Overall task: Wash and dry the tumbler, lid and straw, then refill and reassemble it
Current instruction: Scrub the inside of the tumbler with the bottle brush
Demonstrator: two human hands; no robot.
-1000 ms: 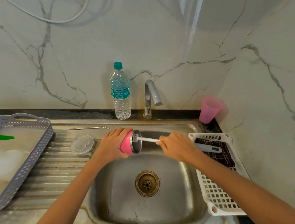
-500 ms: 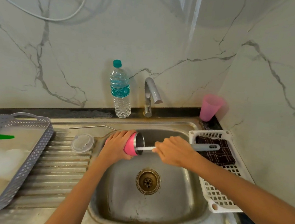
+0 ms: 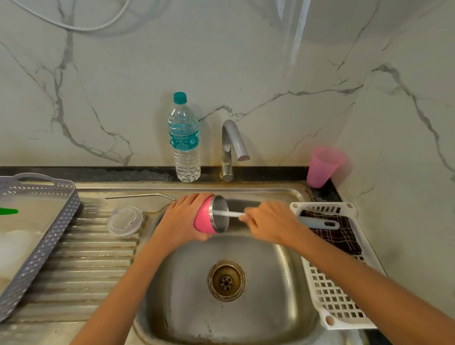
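Ctr of frame, over the steel sink basin [image 3: 265, 298]: L hand [image 3: 181, 223] wraps round the pink tumbler w/ steel lining [image 3: 203, 220], held on its side, mouth facing right. R hand [image 3: 268, 222] grips the bottle brush w/ white stem & grey handle [image 3: 316, 223]. Stem enters the tumbler's mouth; handle juts right over the white plastic basket [image 3: 333, 297]. Clear round plastic lid [image 3: 125, 221] lies on the ribbed drainboard [image 3: 85, 264], left of the tumbler. Bent metal straw [image 3: 137, 195] lies just above the lid, not touching.
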